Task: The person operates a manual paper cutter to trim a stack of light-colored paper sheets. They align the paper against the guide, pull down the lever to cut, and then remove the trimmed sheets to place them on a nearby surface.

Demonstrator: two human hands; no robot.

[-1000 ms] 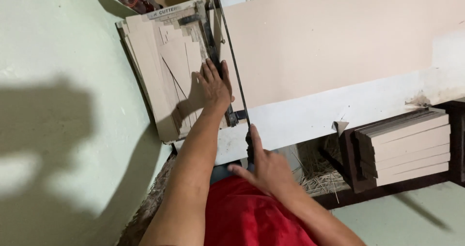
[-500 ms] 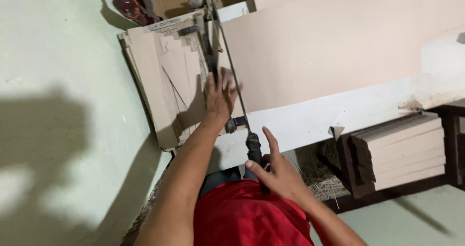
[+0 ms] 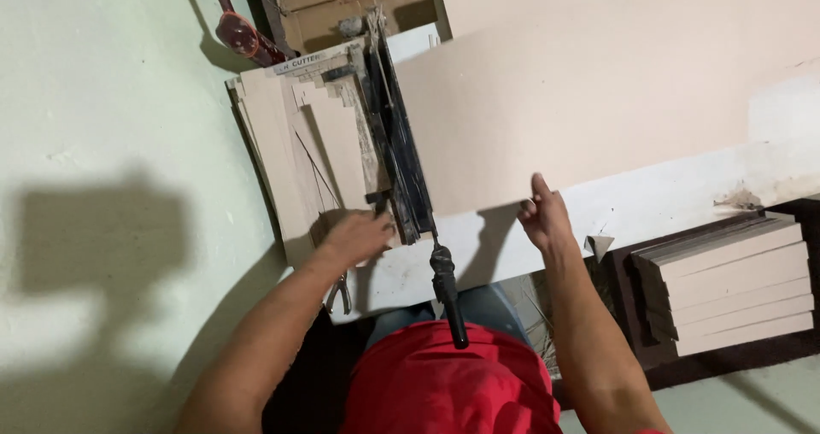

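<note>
— Where does the board sit relative to the cutter (image 3: 395, 135)?
— The left hand (image 3: 357, 235) rests curled on the cut strips (image 3: 295, 143), left of the cutter. The big board (image 3: 589, 92) lies right of it, long axis running rightward.
— Which hand is nearer?
— The right hand (image 3: 541, 216), pinching the board's near edge, forearm angled up.
</note>
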